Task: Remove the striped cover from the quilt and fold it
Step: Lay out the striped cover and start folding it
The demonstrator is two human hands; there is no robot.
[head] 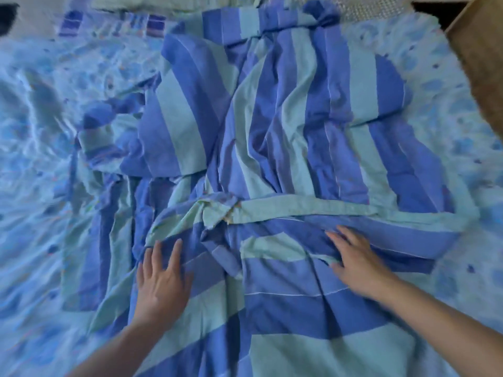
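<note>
The striped cover (285, 137), in broad blue and pale green bands, lies rumpled across the middle of the bed, with a pale green hem band running across it and bunched at the centre. My left hand (162, 281) rests flat on the cover at the lower left, fingers straight and spread. My right hand (356, 259) lies on the cover at the lower right, fingers stretched toward the centre. Neither hand grips any cloth. A light blue patterned quilt or sheet (40, 164) spreads underneath on both sides; which of the two it is I cannot tell.
A folded pale cloth or pillow (174, 2) lies at the far edge. A brown wooden board (479, 58) borders the bed at the upper right. Patterned blue bedding (462, 110) extends to the right of the cover.
</note>
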